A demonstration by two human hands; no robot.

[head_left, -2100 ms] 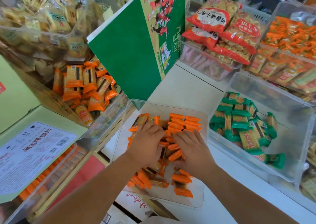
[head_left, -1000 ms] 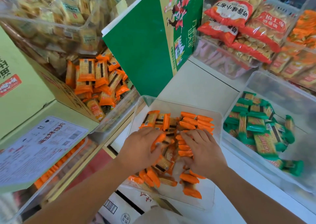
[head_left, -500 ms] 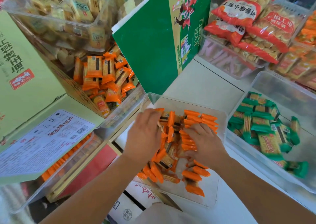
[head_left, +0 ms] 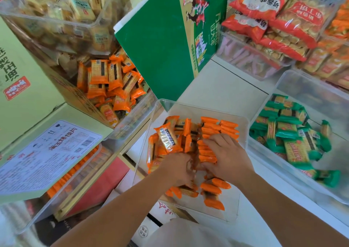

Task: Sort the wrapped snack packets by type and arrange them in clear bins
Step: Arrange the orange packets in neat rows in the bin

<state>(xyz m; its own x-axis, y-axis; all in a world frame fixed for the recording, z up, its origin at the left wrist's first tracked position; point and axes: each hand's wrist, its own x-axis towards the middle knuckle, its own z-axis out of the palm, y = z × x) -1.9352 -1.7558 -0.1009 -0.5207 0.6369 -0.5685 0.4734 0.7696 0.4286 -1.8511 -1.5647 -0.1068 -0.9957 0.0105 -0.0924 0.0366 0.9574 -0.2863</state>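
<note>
A clear bin [head_left: 198, 105] sits in front of me, holding several orange wrapped snack packets [head_left: 214, 127]. Some stand on edge in neat rows at the back right; others lie loose near the front [head_left: 211, 188]. One packet [head_left: 168, 137] leans up at the left of the pile. My right hand [head_left: 227, 159] lies spread over the standing row, fingers pressing on the packets. My left hand [head_left: 176, 168] is down among the packets beside it. Blur hides its fingers.
A second clear bin [head_left: 302, 78] to the right holds green packets [head_left: 289, 133]. A tall green box [head_left: 160, 48] stands behind the middle bin. A stock bin of orange packets [head_left: 107, 80] and a labelled carton [head_left: 47, 152] sit left; red biscuit bags [head_left: 264, 7] are at back right.
My left hand has pulled back toward me from the far left of the pile to its middle. Packets at the left now stand more upright. My right hand stays on the row.
</note>
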